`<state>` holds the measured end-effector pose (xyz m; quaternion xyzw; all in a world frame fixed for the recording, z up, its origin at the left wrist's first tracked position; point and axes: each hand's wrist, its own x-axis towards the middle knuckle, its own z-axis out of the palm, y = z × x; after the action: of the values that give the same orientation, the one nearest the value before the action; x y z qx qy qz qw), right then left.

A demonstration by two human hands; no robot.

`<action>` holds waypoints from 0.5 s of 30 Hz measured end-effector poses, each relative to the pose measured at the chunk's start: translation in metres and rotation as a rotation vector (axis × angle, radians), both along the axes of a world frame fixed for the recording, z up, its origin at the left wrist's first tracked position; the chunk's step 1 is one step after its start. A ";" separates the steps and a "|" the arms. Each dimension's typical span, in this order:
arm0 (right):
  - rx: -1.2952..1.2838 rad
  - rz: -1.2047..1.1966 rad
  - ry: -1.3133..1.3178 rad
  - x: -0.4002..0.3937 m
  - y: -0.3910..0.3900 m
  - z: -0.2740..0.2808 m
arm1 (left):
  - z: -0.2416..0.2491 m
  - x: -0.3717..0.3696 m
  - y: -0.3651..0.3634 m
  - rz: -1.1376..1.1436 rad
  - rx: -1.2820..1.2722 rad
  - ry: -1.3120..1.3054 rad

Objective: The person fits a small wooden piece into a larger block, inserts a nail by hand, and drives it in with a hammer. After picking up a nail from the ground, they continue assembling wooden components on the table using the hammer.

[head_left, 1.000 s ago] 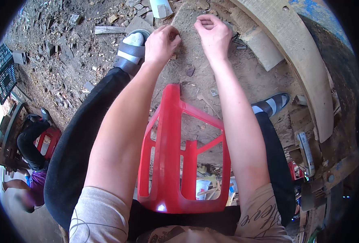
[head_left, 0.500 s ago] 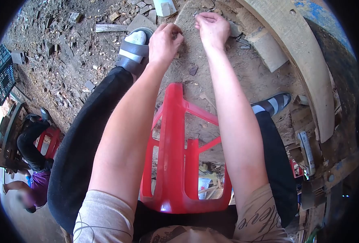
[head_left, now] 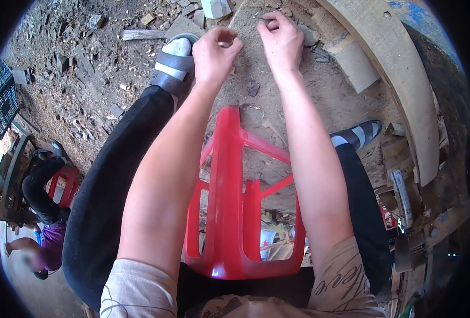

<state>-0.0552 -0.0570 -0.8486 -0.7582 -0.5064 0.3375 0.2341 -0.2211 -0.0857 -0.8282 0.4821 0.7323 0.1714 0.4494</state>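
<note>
Both hands had shifted slightly since the earlier frame: the right hand (head_left: 283, 45) sat a little farther to the right, and the fingers of the left hand (head_left: 214, 55) had loosened, showing a small pale spot among them.

Dirt ground (head_left: 251, 95), strewn with chips and flat scraps, lay under everything. A red plastic stool (head_left: 227, 185) was between the wearer's legs, nearer the body than the 2 hands and partly behind the forearms. Along the upper right curved a broad wooden piece (head_left: 391, 58), apart from the right hand. Far to the left, another person (head_left: 52, 246) in a purple top was beside a red seat (head_left: 64, 185), and a dark crate (head_left: 2, 100) lay above them in the view. The 2 striped sandals (head_left: 167, 77) were on the wearer's feet, 1 of them just beside the left wrist.

The right hand was closed in a pinch, its thumb and index finger on a thin dark piece (head_left: 261, 19). That piece stuck out from the fingertips toward the left hand, without touching it. The left hand was curled; whether the pale spot was something gripped could not be told.
</note>
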 end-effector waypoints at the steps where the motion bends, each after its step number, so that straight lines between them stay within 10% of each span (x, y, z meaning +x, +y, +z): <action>1: -0.022 0.017 -0.013 0.000 -0.002 -0.001 | 0.006 0.003 0.007 0.048 -0.032 -0.064; 15: -0.156 -0.232 0.236 0.002 -0.021 0.023 | 0.001 0.020 0.045 0.452 -0.370 -0.840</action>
<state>-0.0529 -0.0777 -0.8258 -0.7825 -0.3567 0.4332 0.2700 -0.2010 -0.0410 -0.8271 0.1136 0.5926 0.3109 0.7344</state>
